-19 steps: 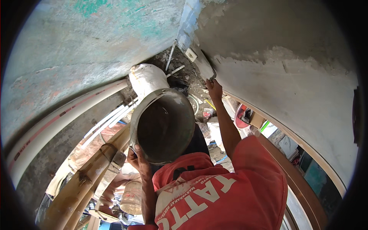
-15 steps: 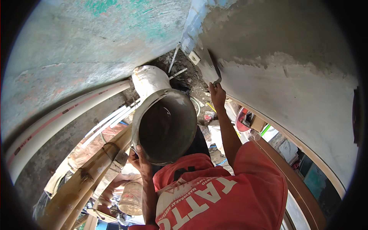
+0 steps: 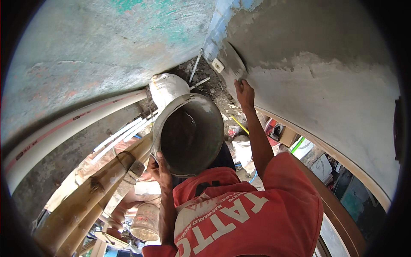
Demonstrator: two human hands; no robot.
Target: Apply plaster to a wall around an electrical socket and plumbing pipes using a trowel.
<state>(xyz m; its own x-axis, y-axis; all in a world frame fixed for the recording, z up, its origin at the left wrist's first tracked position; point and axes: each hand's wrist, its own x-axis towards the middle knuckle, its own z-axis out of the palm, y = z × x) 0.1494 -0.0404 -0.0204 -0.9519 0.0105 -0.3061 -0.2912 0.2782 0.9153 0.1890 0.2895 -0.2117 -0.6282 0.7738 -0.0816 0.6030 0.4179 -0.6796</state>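
Beyond the red cloth shirt (image 3: 261, 205), the left hand (image 3: 160, 172) has its fingers hooked over the rim of a round, grime-coated bucket (image 3: 212, 132); farther, the right hand's (image 3: 245, 94) fingers curl tightly around a thin-bladed trowel (image 3: 242, 60) at the patchy grey plaster wall (image 3: 308, 98).

The left hand (image 3: 159, 169) grips a round grey bucket (image 3: 212, 128); the right hand (image 3: 245, 93) holds a flat grey trowel (image 3: 237, 61) at the right-side plastered wall (image 3: 317, 103).
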